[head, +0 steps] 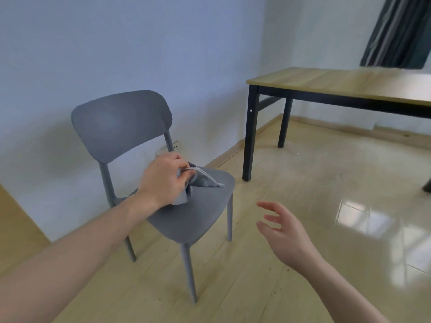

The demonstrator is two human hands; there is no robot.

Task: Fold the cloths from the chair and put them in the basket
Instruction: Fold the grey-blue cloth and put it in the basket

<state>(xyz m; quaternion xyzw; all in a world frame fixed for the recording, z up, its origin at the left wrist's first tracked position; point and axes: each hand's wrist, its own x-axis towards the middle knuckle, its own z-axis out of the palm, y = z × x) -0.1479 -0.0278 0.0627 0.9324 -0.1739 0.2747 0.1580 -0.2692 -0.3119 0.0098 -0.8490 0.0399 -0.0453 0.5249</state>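
The cloth (202, 180) is a soft grey piece with a pale stitched hem, bunched into loose folds over the seat of the chair (193, 220), toward the seat's back edge. From my remote seat I see the left hand (164, 179) curled around the cloth's gathered end, fingers pinching the fabric so one corner juts out to the right in a flat pointed flap while another fold hangs below the palm. The chair is smooth matte grey plastic, with a rounded, wide backrest, a curved seat and slim tapered legs. The right hand (283, 234) hovers to the right of the chair, clear of the seat, fingers spread and slightly curved, holding nothing. Under the chair the floor (303, 183) is glossy pale wood-look planking that throws back bright window glare. Beyond the chair, to its right, stands a table (338, 82) with a light wood-grain top and square black legs.
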